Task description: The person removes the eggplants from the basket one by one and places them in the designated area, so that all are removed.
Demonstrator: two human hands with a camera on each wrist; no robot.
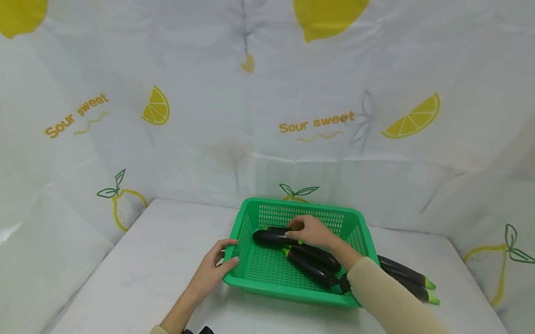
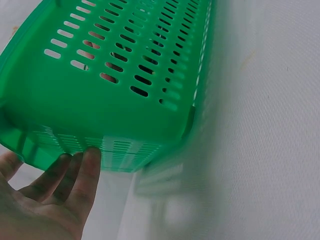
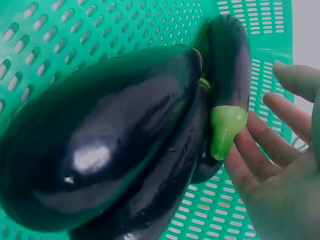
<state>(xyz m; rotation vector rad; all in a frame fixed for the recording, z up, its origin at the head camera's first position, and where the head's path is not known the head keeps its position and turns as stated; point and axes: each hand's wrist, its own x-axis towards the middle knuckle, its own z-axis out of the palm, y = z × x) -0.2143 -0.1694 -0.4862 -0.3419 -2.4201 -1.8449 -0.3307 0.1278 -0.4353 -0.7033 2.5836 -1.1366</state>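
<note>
While several dark purple eggplants lie inside the green basket [image 1: 260,270], the right hand [image 1: 311,231] hovers over the one [image 1: 272,237] lying across the basket's middle, its green stem end [image 3: 225,131] just at the fingertips. From the right wrist view the fingers [image 3: 260,150] are stretched out and relaxed, close beside the stem, and they are not curled round anything; whether they touch it cannot be told. Two more eggplants [image 1: 314,261] lie slantwise in the basket toward its right wall, pressed against one another and against the first.

At the basket's near left corner the left hand [image 1: 211,271] rests against the outer wall, thumb at the rim. The left wrist view shows the fingers [image 2: 87,167] straight, their tips touching the slotted wall near the base, gripping nothing.

Outside the basket, just beside its right wall, two further eggplants [image 1: 406,279] lie on the white table [image 1: 149,262] with their green ends pointing right. White cloth printed with lemons [image 1: 410,120] hangs behind and to both sides of the table.
</note>
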